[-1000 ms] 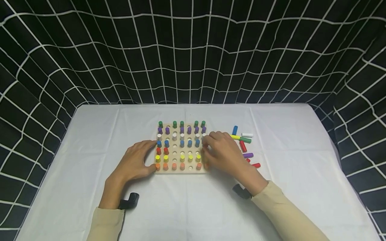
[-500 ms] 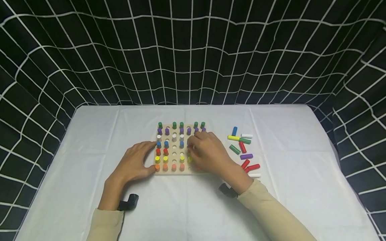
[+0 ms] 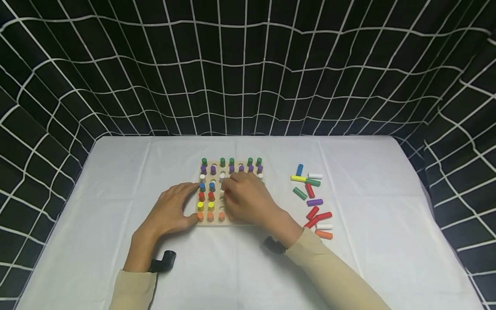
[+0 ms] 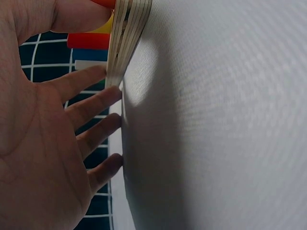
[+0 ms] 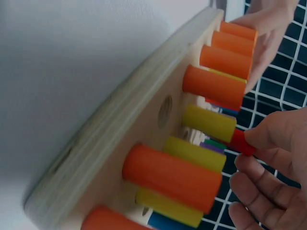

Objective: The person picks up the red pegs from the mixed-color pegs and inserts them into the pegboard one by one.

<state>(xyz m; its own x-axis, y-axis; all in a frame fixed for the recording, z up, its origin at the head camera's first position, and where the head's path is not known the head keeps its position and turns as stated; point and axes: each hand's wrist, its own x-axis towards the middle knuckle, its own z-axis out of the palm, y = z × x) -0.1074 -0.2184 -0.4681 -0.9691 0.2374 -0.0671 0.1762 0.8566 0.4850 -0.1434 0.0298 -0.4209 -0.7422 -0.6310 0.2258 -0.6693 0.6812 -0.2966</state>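
Note:
A wooden pegboard [image 3: 215,224] lies on the table, with rows of upright green, purple, white, blue, red, yellow and orange pegs and some bare holes. My left hand [image 3: 166,211] rests at its left side, fingers spread. In the left wrist view the thumb [image 4: 79,17] and forefinger touch the board's edge [image 4: 125,43]. Over the middle of the board is my right hand [image 3: 249,198], hiding several pegs beneath it in the head view. In the right wrist view its thumb and forefinger pinch a red peg [image 5: 242,143], beyond the yellow pegs [image 5: 208,120] and orange pegs [image 5: 172,177].
To the right of the board lie several loose pegs, among them a purple peg [image 3: 314,202], a yellow peg [image 3: 298,178], a blue peg [image 3: 300,169] and an orange peg [image 3: 323,235]. White cloth [image 3: 360,172] covers the table. A dark netted curtain [image 3: 248,77] stands behind.
My right hand has moved left from the board's right edge to above its middle. More loose pegs at the right have come into sight. The left hand has stayed at the board's left side.

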